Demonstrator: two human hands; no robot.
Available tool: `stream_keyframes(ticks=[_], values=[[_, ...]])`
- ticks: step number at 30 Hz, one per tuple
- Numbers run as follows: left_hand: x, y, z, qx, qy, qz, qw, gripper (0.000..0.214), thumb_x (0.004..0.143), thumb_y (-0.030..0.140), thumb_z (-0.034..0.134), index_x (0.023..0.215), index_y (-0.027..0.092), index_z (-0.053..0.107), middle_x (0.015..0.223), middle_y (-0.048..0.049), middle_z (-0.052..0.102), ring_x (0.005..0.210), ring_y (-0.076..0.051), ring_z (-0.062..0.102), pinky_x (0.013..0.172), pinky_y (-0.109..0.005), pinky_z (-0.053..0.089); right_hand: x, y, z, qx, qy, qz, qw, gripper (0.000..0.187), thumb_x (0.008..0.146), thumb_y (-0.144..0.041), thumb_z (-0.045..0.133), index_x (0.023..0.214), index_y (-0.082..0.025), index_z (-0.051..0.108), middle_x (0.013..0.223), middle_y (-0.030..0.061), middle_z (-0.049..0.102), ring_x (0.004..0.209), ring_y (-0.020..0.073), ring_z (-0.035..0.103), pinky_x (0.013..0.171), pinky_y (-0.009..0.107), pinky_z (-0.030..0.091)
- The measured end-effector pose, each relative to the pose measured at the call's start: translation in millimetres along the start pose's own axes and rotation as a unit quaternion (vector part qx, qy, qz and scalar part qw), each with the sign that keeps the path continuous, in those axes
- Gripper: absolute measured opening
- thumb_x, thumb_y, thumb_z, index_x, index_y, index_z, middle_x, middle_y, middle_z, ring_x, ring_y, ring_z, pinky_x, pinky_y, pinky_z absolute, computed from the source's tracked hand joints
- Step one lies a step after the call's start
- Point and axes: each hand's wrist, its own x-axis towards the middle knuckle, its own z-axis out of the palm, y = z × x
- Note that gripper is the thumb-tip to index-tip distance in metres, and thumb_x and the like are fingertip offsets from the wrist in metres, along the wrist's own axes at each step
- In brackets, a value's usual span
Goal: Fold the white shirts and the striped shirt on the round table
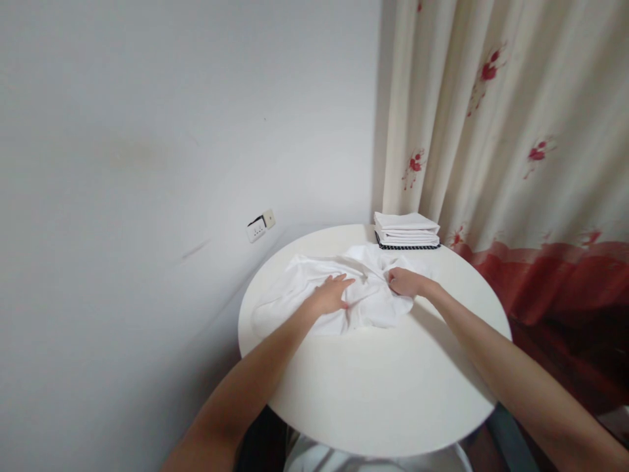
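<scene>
One bare left hand (pixel 333 295) lies splayed and ungripping on a rumpled white fabric cloth (pixel 376 305), while the bare right hand (pixel 407 282) curls its fingers round a fold near the cloth's right side. From where I stand, a hard tug by the right could drag the cloth from beneath that loose palm and deepen the creases. It lies on the back half of a round white table (pixel 393 387), close to a folded white fabric stack (pixel 407 228), which a wide sweep might topple.
</scene>
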Motion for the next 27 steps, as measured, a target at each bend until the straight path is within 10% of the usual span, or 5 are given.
stream_keyframes(ticks=[5,13,21,27], values=[[17,-34,-9.2,-0.016,0.052,-0.004,0.998,0.073,0.071,0.016,0.078,0.14,0.024,0.057,0.151,-0.0097,0.052,0.141,-0.024,0.047,0.119,-0.034,0.031,-21,-38,15,-0.032,-0.005,-0.012,0.999,0.011,0.074,-0.014,0.06,0.078,-0.013,0.07,0.092,0.0233,0.075,0.092,0.0343,0.071,0.066,0.032,0.047],[13,-59,-29.3,-0.017,0.241,-0.114,0.964,0.044,0.087,0.018,0.063,0.131,0.02,0.063,0.15,-0.0146,0.052,0.143,-0.033,0.042,0.119,-0.056,0.028,-58,-78,12,0.252,-0.249,-0.084,0.931,0.009,0.085,-0.029,0.058,0.086,-0.019,0.059,0.062,0.0033,0.07,0.05,0.0167,0.066,0.05,0.024,0.048],[4,-1,-24.8,-0.13,0.195,0.119,0.965,0.038,0.096,0.039,0.053,0.124,0.018,0.068,0.129,-0.0086,0.069,0.12,-0.024,0.063,0.108,-0.034,0.044,-13,-32,-1,0.247,0.109,-0.236,0.934,0.02,0.083,-0.029,0.06,0.094,-0.016,0.068,0.094,0.0075,0.072,0.076,0.0155,0.062,0.07,0.026,0.05],[15,3,2.1,-0.068,0.127,0.099,0.984,0.03,0.095,0.024,0.044,0.096,0.018,0.073,0.104,-0.008,0.074,0.102,-0.023,0.066,0.097,-0.034,0.048,-7,-28,33,0.116,0.022,-0.336,0.934,0.05,0.082,-0.021,0.065,0.131,-0.018,0.061,0.115,0.0094,0.068,0.083,0.0174,0.061,0.08,0.031,0.049]])
